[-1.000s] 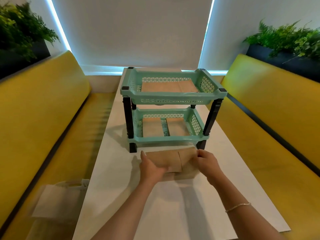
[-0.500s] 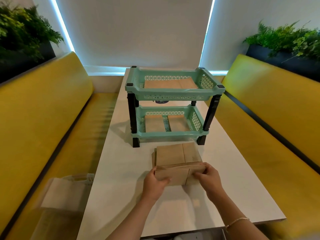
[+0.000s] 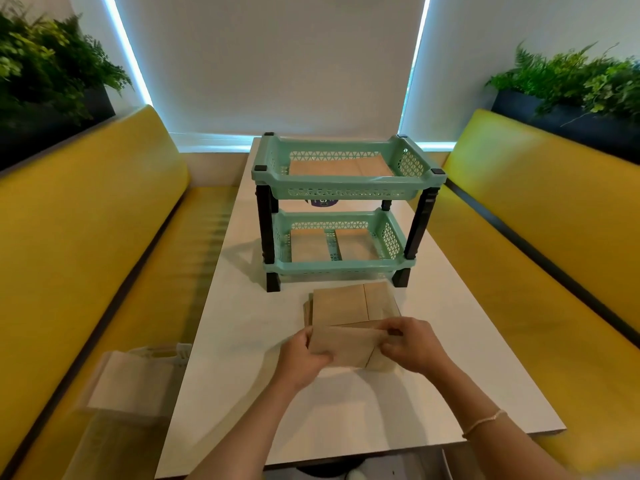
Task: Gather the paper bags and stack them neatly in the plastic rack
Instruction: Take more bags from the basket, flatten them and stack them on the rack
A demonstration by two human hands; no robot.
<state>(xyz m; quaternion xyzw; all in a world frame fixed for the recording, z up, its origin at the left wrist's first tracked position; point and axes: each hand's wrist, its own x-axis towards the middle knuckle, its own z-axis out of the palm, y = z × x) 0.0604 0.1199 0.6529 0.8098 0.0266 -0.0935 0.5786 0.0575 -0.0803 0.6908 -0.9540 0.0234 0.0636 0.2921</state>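
A mint-green two-tier plastic rack (image 3: pixel 346 192) with black legs stands mid-table. Flat brown bags lie in its top tray (image 3: pixel 341 167) and in its bottom tray (image 3: pixel 306 245). Just in front of the rack a small pile of flat brown paper bags (image 3: pixel 349 303) rests on the white table (image 3: pixel 242 375). Nearer to me, my left hand (image 3: pixel 304 358) and my right hand (image 3: pixel 412 348) grip one folded paper bag (image 3: pixel 348 346) by its two ends, lifted a little above the table and overlapping the pile's near edge.
Yellow bench seats (image 3: pixel 86 254) run along both sides of the table. A white bag with a pale crate (image 3: pixel 138 375) sits on the left bench. Dark planters with green plants (image 3: pixel 571 84) stand behind the seat backs. A window blind closes the far end.
My hands drew back from the rack toward me, holding one bag. The pile stayed on the table in front of the rack. The camera view pulled back and tilted.
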